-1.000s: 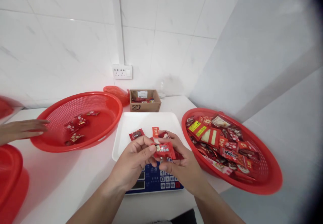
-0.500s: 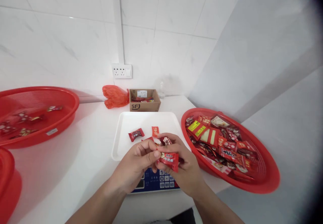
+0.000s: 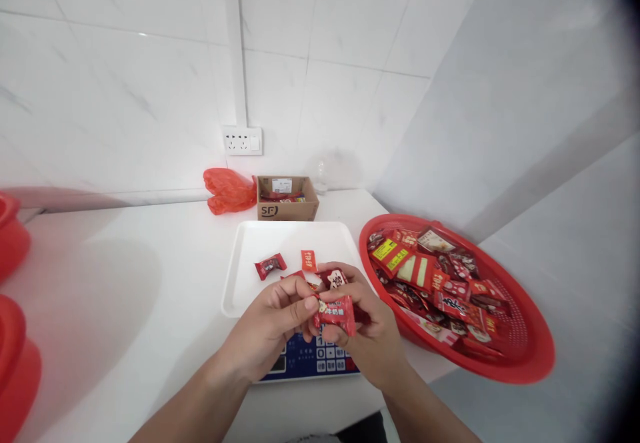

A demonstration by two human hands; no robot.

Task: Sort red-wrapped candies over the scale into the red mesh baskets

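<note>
A red wrapped candy (image 3: 334, 314) with white lettering is held between my two hands, above the front of a white-tray scale. My left hand (image 3: 277, 313) pinches the wrapper's left end between thumb and fingers. My right hand (image 3: 373, 326) has its fingers curled round the candy's right side. Another dark red wrapped piece (image 3: 333, 278) shows behind my right fingers; whether that hand holds it too I cannot tell. On the scale's white tray (image 3: 240, 243) lie a dark red candy (image 3: 271, 266) and a small red packet (image 3: 309, 260). My hands partly cover the blue keypad (image 3: 305, 364).
To the right, a red plastic basket (image 3: 537, 343) holds many wrapped snacks. Behind the scale stand a cardboard box (image 3: 287, 212) with packets and a red plastic bag (image 3: 227, 191). Parts of red tubs (image 3: 17, 350) show at the left edge. A socket (image 3: 243, 141) is on the wall.
The large red basket at the left has shifted leftward, mostly out of view. In my hands the candy has turned slightly, and my right fingers have moved a little.
</note>
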